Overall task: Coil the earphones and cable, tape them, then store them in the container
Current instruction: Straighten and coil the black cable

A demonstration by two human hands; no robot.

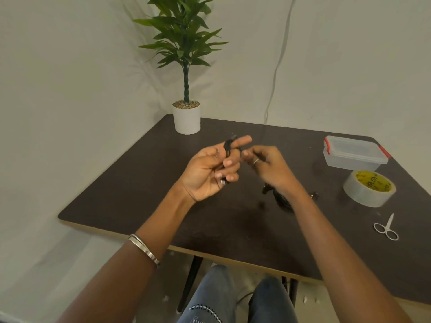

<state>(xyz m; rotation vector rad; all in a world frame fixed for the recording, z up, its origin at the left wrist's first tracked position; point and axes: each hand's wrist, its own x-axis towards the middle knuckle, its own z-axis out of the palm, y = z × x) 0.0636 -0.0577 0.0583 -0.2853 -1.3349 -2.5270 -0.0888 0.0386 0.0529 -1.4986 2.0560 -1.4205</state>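
Head view is showing the coiling step under way: the left hand [207, 170] is gripping loops of black cable [228, 148] above the table [140, 194], while the right hand [265, 166], blurred, is seemingly pinching the loose strand. Next, securing the coil is calling for tape [369, 188], scissors [386, 228], then the lidded container [354, 152].
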